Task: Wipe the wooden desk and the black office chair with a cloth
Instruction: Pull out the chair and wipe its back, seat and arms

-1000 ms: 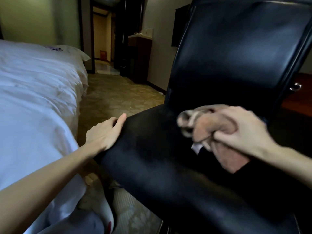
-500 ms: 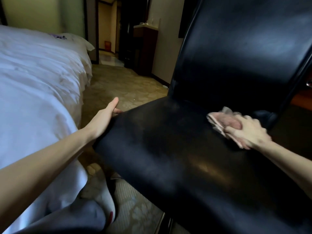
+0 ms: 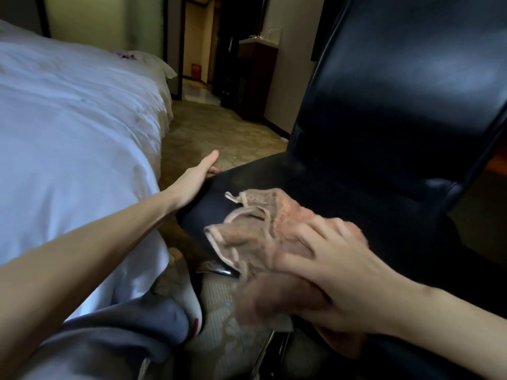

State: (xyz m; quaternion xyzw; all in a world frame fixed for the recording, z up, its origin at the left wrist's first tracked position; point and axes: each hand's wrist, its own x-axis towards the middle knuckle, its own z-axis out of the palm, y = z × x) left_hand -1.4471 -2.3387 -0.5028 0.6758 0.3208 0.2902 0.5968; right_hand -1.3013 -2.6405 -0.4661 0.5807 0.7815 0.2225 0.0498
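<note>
Bed [image 3: 68, 133]: white, creased cover; fills the left side of the view.
Black office chair [image 3: 397, 105]: glossy backrest rising on the right, with the seat spread below it toward the camera; it stands just beside the bed, with a strip of floor between them.
Floor [image 3: 214, 130]: patterned beige carpet running back to a doorway.
Trouser leg [image 3: 109, 346]: grey fabric in the lower left corner, in front of the bed.
Left hand [image 3: 193, 178]: palm laid against the left edge of the seat; thumb straight and pointing away from the camera. One fingertip shows beyond it, and the other fingers are hidden behind the palm.
Right hand [image 3: 332, 261]: on the near part of the seat, on top of the cloth. The fingers are spread and bent over the bunched fabric, which shows both ahead of the fingers and below the palm. The hand's outline is blurred.
Cloth [image 3: 258, 229]: pinkish beige with a pale hem, crumpled on the front left part of the seat. Its far folds lie on the leather, and its near part hangs past the seat's front edge.
Cabinet [image 3: 256, 78]: dark wood with a pale top, against the far wall.
Foot [image 3: 192, 311]: white, with a red mark, on the carpet under the seat's corner.
Chair base [image 3: 216, 270]: a chrome piece showing below the seat.
Wooden desk [image 3: 498, 164]: only a reddish-brown sliver at the right edge, behind the chair.
</note>
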